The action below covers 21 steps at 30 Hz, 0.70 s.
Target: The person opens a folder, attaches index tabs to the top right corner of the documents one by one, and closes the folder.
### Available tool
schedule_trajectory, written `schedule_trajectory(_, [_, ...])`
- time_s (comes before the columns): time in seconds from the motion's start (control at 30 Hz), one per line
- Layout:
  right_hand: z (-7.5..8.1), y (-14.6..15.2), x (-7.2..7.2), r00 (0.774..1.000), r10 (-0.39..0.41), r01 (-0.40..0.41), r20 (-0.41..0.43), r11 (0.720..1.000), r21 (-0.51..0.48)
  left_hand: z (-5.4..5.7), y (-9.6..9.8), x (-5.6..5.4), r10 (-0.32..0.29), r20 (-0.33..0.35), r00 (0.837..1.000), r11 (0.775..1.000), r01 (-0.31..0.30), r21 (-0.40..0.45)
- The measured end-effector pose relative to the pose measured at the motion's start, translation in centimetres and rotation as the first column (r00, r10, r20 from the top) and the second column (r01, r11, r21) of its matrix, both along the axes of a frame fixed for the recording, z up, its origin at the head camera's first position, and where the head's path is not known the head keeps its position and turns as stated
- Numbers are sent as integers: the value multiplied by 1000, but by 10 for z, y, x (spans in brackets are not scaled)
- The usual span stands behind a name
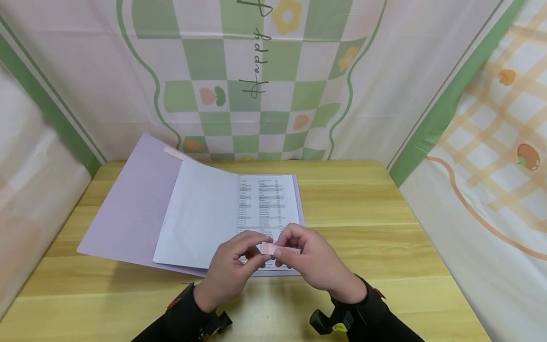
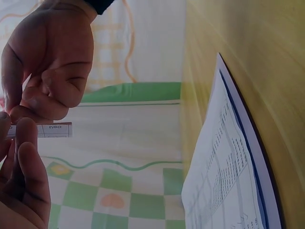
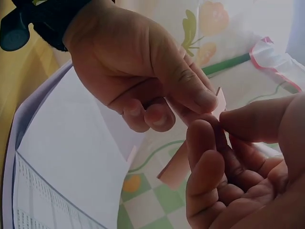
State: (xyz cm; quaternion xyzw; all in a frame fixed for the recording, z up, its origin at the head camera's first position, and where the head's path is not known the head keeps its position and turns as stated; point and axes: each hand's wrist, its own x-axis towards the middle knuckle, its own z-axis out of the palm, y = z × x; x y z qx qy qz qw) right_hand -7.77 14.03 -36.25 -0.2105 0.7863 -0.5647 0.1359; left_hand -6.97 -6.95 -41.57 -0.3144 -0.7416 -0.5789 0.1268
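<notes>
Above the lower edge of an opened lilac folder, both hands hold a small pale-pink paper strip. My left hand pinches its left end between thumb and fingers. Thumb and curled fingers of my right hand grip it further right. In the left wrist view, the strip shows a printed grid on its other face. The right wrist view has the pink strip slanting behind the fingertips, which partly hide it. Under the hands lies a printed list page with grey-banded rows.
A blank white page is turned over to the left within the folder. Near the folder's top edge sits a pale-pink tab. The wooden table is bordered by patterned cloth at the back and both sides.
</notes>
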Motion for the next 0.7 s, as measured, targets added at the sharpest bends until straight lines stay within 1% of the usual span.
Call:
schedule_trajectory(0.1, [1, -2, 0, 1000, -17, 16, 22, 1000, 12, 1, -1, 1, 7, -44, 999, 1000, -8, -18])
schedule_trajectory(0.23, [2, -4, 1, 999, -46, 44, 29, 996, 72, 1, -1, 2, -2, -80, 997, 1000, 0, -30])
schedule_trajectory(0.37, [2, -4, 2, 999, -45, 43, 19, 996, 84, -1, 0, 4, -2, -81, 997, 1000, 0, -25])
schedule_trajectory(0.7, [3, -3, 4, 999, -53, 52, 10, 996, 72, -3, -1, 5, 32, -73, 997, 999, -31, 7])
